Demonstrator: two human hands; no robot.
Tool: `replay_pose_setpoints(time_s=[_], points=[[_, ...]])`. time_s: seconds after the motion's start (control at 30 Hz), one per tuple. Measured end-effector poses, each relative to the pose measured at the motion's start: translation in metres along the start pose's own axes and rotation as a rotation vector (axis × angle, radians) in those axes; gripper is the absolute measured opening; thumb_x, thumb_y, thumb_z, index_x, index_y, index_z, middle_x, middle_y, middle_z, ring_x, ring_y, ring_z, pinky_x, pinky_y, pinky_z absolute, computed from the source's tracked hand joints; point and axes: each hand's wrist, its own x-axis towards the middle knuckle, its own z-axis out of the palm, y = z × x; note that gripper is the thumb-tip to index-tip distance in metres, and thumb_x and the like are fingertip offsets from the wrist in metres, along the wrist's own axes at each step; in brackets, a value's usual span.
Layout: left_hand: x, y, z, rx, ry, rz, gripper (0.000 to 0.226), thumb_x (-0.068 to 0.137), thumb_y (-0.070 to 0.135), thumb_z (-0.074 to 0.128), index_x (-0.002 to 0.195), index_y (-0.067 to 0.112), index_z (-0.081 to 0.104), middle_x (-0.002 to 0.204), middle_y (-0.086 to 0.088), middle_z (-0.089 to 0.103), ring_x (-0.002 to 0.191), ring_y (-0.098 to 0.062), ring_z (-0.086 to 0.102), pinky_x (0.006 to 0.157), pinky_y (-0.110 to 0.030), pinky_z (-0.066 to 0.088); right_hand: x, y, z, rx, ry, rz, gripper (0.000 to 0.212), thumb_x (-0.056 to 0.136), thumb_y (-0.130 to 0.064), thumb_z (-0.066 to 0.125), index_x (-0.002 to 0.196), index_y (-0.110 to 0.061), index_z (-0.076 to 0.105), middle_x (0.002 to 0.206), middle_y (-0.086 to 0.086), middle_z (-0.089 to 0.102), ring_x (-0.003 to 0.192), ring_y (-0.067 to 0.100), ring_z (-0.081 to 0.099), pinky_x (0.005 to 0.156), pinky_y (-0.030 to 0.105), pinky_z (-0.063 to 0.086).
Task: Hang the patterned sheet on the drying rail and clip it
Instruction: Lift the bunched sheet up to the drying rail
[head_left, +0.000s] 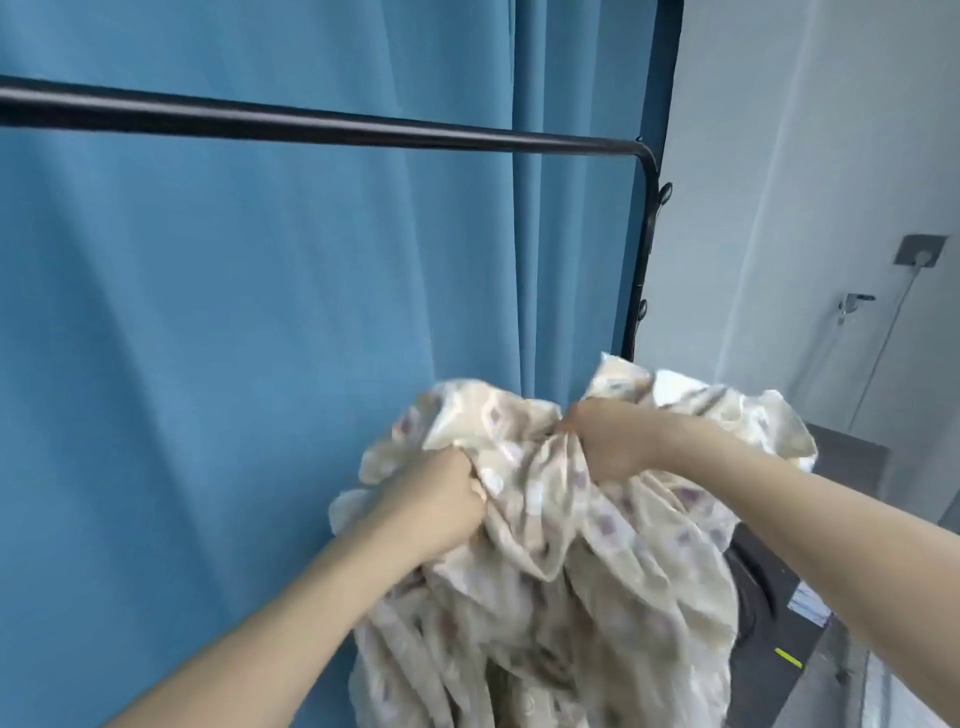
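Patterned sheet hangs bunched in both fists, well below the black drying rail and in front of the blue curtain. Left hand and right hand each grip a wad of cloth close together. Spread the hands along one edge before lifting it over the rail. The dark lumps on the upright are probably clips.
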Motion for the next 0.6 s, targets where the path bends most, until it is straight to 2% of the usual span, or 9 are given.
replay_pose_setpoints(time_s=[0.13, 0.17, 0.23, 0.27, 0.3, 0.37, 0.4, 0.53, 0.6], points=[[0.032, -0.018, -0.045, -0.433, 0.704, -0.053, 0.011, 0.075, 0.009, 0.048, 0.08, 0.014, 0.057, 0.066, -0.002, 0.059, 0.068, -0.029, 0.058, 0.057, -0.036, 0.041, 0.013, 0.04, -0.064, 0.497, 0.536, 0.385, 0.013, 0.075, -0.011, 0.049, 0.072, -0.001, 0.058, 0.066, 0.007, 0.059, 0.063, 0.024, 0.054, 0.052, 0.029, 0.041], [0.031, -0.012, -0.045, -0.441, 0.498, 0.04, 0.01, 0.081, 0.012, 0.051, 0.088, 0.013, 0.058, 0.073, -0.006, 0.062, 0.073, -0.032, 0.059, 0.062, -0.037, 0.045, 0.015, 0.025, -0.066, 0.528, 0.525, 0.333, 0.017, 0.077, -0.015, 0.05, 0.078, -0.003, 0.061, 0.071, 0.005, 0.061, 0.066, 0.022, 0.055, 0.055, 0.029, 0.042], [0.016, -0.008, -0.017, -0.464, -0.221, 0.232, 0.028, 0.093, 0.023, 0.044, 0.103, 0.005, 0.064, 0.096, -0.019, 0.068, 0.096, -0.036, 0.065, 0.077, -0.038, 0.05, 0.013, -0.021, -0.05, 0.311, 0.054, 0.078, 0.018, 0.083, -0.019, 0.052, 0.091, -0.008, 0.064, 0.088, 0.007, 0.067, 0.079, 0.021, 0.058, 0.063, 0.025, 0.04], [0.012, -0.012, -0.016, -0.635, -0.278, 0.215, 0.032, 0.095, 0.023, 0.042, 0.104, 0.003, 0.067, 0.101, -0.022, 0.069, 0.101, -0.036, 0.065, 0.081, -0.04, 0.051, 0.01, -0.034, -0.046, 0.247, -0.167, 0.011, 0.018, 0.084, -0.016, 0.055, 0.095, -0.007, 0.065, 0.092, 0.007, 0.067, 0.08, 0.023, 0.06, 0.063, 0.024, 0.043], [0.022, -0.021, -0.018, -0.645, -0.245, 0.072, 0.026, 0.094, 0.02, 0.047, 0.097, 0.007, 0.07, 0.097, -0.019, 0.07, 0.097, -0.034, 0.066, 0.078, -0.042, 0.051, 0.006, -0.033, -0.053, 0.301, -0.31, 0.025, 0.019, 0.081, -0.011, 0.058, 0.097, -0.004, 0.066, 0.092, 0.008, 0.069, 0.079, 0.026, 0.063, 0.059, 0.025, 0.047], [0.034, -0.038, -0.044, -0.557, 0.479, -0.155, 0.011, 0.081, 0.007, 0.055, 0.081, 0.013, 0.065, 0.08, -0.009, 0.068, 0.079, -0.029, 0.064, 0.066, -0.042, 0.05, 0.0, -0.003, -0.08, 0.728, -0.313, 0.11, 0.034, 0.065, -0.002, 0.062, 0.098, 0.001, 0.069, 0.093, 0.013, 0.071, 0.082, 0.035, 0.069, 0.064, 0.03, 0.055], [0.034, -0.043, -0.052, -0.516, 0.629, -0.173, 0.009, 0.078, 0.005, 0.056, 0.08, 0.012, 0.061, 0.077, -0.008, 0.066, 0.076, -0.029, 0.06, 0.065, -0.041, 0.048, 0.0, 0.014, -0.086, 0.982, -0.267, 0.146, 0.04, 0.06, 0.001, 0.058, 0.099, 0.001, 0.07, 0.097, 0.017, 0.071, 0.087, 0.037, 0.07, 0.073, 0.036, 0.057], [0.024, -0.049, -0.045, -0.575, 0.171, -0.236, 0.022, 0.069, 0.032, 0.066, 0.08, 0.013, 0.07, 0.08, -0.015, 0.071, 0.083, -0.034, 0.069, 0.067, -0.042, 0.053, -0.006, 0.018, -0.067, 1.435, -0.322, 0.098, 0.054, 0.054, 0.004, 0.044, 0.101, 0.003, 0.069, 0.102, 0.024, 0.068, 0.093, 0.036, 0.067, 0.089, 0.045, 0.053], [0.031, -0.046, -0.066, -0.887, 0.358, -0.266, 0.013, 0.074, 0.023, 0.062, 0.077, 0.012, 0.07, 0.074, -0.014, 0.071, 0.068, -0.032, 0.069, 0.056, -0.04, 0.054, -0.006, 0.019, -0.078, 1.506, -0.286, 0.031, 0.06, 0.052, -0.002, 0.042, 0.106, 0.002, 0.068, 0.102, 0.021, 0.068, 0.092, 0.034, 0.066, 0.089, 0.042, 0.053]])
